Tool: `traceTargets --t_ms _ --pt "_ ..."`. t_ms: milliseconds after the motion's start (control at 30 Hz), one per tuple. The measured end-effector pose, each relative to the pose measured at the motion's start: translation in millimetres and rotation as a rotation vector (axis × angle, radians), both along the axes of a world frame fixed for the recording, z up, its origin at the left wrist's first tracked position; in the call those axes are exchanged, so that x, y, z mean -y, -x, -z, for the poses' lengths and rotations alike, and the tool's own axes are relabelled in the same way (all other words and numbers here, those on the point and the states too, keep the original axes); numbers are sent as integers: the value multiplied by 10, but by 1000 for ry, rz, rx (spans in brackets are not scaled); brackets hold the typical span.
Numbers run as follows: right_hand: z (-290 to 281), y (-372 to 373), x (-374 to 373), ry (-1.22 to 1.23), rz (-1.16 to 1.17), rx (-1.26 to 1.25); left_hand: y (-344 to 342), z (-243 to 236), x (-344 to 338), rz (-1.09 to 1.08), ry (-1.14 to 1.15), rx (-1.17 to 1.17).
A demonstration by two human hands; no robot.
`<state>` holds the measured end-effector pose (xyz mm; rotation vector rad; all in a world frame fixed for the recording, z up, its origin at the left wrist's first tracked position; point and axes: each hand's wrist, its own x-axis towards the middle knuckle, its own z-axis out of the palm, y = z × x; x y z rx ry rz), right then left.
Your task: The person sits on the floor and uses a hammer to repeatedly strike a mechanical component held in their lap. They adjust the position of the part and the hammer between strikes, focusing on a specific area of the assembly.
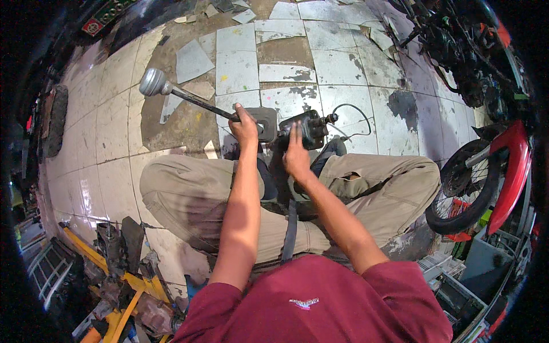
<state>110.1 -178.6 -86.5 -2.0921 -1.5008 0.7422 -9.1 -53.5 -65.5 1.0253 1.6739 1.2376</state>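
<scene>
My left hand is closed around the lower end of a long dark rod that slants up to the left and ends in a rounded silver head. Beside that hand, a flat grey plate with an opening shows, partly covered. My right hand has two fingers stretched out over a black housing in front of my feet; whether they press on it I cannot tell. From the housing's right side a short fitting sticks out, and a thin black cable loops beside it.
Cracked white tiles and loose tile pieces cover the floor ahead. At the right stands a motorcycle wheel under a red fender. Metal parts and yellow bars lie at the lower left; a grey case sits lower right.
</scene>
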Motion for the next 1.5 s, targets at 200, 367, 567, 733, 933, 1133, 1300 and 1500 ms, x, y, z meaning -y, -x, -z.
traceTargets --t_ms 200,367,567,733,933,1133,1300,1500 --pt "-42 96 59 85 -2 -24 27 89 -47 -13 1 38" --pt "157 -197 -192 45 -40 49 -11 30 -76 3 -31 56" --pt "-43 79 20 123 5 13 3 50 -68 -16 -29 108" --pt "137 -104 -112 54 -33 61 14 60 -65 7 -31 113" --pt "-3 -38 -179 102 35 39 -17 -2 -93 -15 -34 88" --pt "-105 135 88 155 9 -2 -32 -50 -67 -17 -49 80" --pt "321 -209 -175 35 -31 88 -9 25 -91 24 -65 69" --pt "-76 79 -40 138 -17 26 0 16 -85 -11 -36 42"
